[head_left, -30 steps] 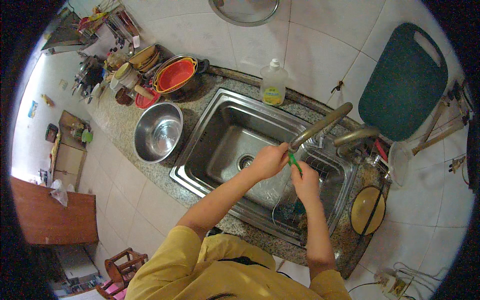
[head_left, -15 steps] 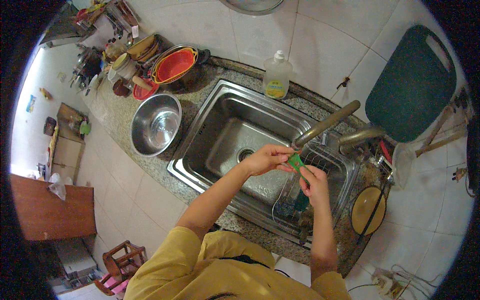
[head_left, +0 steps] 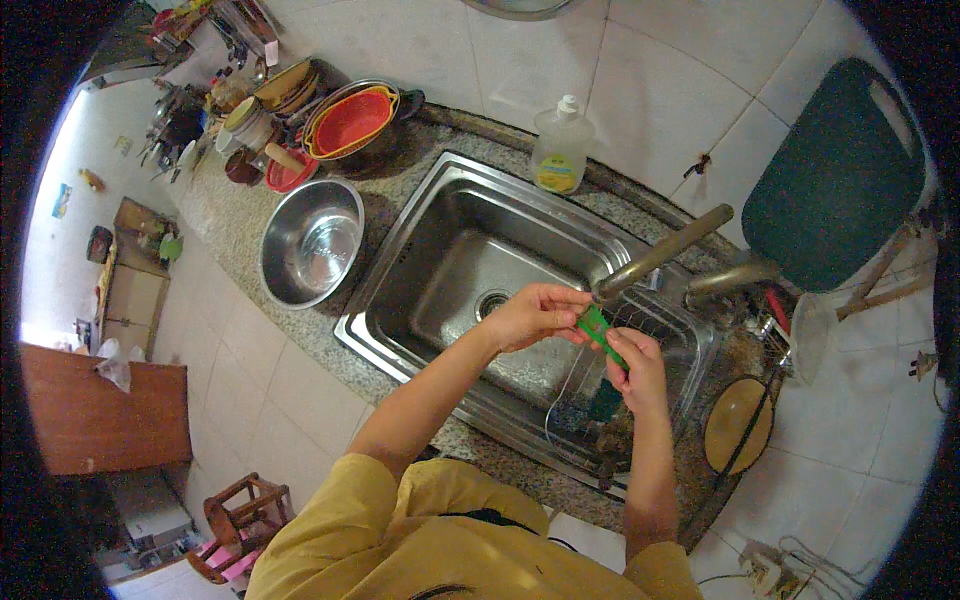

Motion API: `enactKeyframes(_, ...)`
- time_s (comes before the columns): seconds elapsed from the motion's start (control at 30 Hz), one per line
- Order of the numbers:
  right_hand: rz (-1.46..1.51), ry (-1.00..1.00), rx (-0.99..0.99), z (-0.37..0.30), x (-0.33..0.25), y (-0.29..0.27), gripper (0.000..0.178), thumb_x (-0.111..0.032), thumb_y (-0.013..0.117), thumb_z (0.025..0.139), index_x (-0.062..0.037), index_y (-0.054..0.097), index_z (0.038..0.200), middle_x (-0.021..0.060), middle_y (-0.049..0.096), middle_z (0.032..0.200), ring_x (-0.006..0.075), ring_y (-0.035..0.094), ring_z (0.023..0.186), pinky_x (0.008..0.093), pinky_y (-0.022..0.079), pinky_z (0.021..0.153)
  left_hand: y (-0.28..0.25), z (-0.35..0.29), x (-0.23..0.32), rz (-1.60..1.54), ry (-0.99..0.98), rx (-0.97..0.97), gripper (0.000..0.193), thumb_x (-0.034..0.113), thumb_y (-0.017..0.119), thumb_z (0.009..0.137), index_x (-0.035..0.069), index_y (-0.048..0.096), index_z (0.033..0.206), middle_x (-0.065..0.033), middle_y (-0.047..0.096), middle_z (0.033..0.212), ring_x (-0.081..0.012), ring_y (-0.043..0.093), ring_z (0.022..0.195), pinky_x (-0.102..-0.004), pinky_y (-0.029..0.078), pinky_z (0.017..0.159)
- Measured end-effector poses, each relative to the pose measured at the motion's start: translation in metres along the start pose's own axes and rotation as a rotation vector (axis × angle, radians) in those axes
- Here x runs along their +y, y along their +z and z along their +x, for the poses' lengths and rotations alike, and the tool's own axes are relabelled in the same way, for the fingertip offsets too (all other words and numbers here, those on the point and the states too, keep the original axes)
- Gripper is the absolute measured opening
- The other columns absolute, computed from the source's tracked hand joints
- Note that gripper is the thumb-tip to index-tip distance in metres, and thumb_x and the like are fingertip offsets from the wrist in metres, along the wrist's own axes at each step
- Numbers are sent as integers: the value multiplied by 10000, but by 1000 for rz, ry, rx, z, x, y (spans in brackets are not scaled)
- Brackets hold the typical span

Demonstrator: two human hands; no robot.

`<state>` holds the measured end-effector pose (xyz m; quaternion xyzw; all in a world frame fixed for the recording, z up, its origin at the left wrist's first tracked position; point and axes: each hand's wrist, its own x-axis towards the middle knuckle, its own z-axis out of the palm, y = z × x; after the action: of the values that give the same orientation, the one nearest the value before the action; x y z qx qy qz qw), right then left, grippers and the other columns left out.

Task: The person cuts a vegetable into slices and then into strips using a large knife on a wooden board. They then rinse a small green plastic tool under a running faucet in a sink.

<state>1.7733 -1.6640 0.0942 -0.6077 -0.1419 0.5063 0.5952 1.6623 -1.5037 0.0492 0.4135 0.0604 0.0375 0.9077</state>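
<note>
A small green hand tool that looks like a peeler [head_left: 594,325] is held over the sink, just below the end of the faucet [head_left: 665,250]. The fingers of my left hand [head_left: 540,318] pinch its upper end. Lower down, my right hand [head_left: 638,365] grips its handle. Fingers cover parts of the tool, so its working edge cannot be made out. Beneath both hands lies the stainless steel sink [head_left: 420,250], whose drain shows beside my left wrist. No water stream is visible at the faucet.
Left of the sink stands a steel bowl [head_left: 312,245]; behind it sits a red basket [head_left: 352,122]. A dish soap bottle [head_left: 561,148] stands at the back rim. A wire rack [head_left: 655,325] fills the sink's right side. A green cutting board [head_left: 835,175] leans on the wall.
The view has shifted slightly. Both hands stay under the faucet end, and the green tool has turned a little, showing its flat side more broadly.
</note>
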Motion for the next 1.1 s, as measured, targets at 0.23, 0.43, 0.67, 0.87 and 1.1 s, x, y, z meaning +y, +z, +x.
enactKeyframes(0.23, -1, 24, -47, 4, -7, -1, 239, -205, 495, 853, 6, 573, 774, -27, 393, 445, 34, 298, 328, 187, 207, 320, 16, -6, 14, -14, 45, 60, 366, 82, 596, 787, 24, 506, 1136, -103, 585, 1016, -208, 588, 881, -314, 497, 742)
enactKeyframes(0.43, -512, -210, 173, 5, 6, 9, 205, -221, 529, 847, -24, 583, 854, 33, 512, 559, 103, 458, 452, 260, 358, 431, 41, -8, 1, 1057, 569, 635, 279, 53, 638, 716, 105, 619, 990, -84, 564, 995, -218, 545, 922, -308, 461, 752)
enactKeyframes(0.67, -554, -494, 352, 4, 30, 31, 202, -188, 504, 869, -4, 587, 858, -25, 421, 510, 40, 389, 441, 206, 293, 406, 65, -6, -15, 966, 529, 899, 198, 29, 615, 719, 73, 656, 908, -96, 575, 918, -226, 557, 848, -290, 447, 724)
enactKeyframes(0.87, -537, -437, 338, 1, 24, 38, 186, -174, 503, 866, -10, 588, 847, -24, 423, 514, 41, 397, 444, 214, 301, 406, 65, -3, -22, 759, 478, 931, 193, 20, 608, 726, 55, 655, 909, -102, 576, 873, -202, 565, 818, -265, 446, 718)
enactKeyframes(1.1, -684, -532, 346, 10, 32, 19, 201, -191, 499, 870, -14, 584, 827, -26, 429, 513, 49, 402, 436, 216, 305, 402, 45, -4, -9, 794, 339, 680, 192, 51, 653, 713, 28, 609, 898, -84, 585, 889, -174, 573, 806, -268, 463, 733)
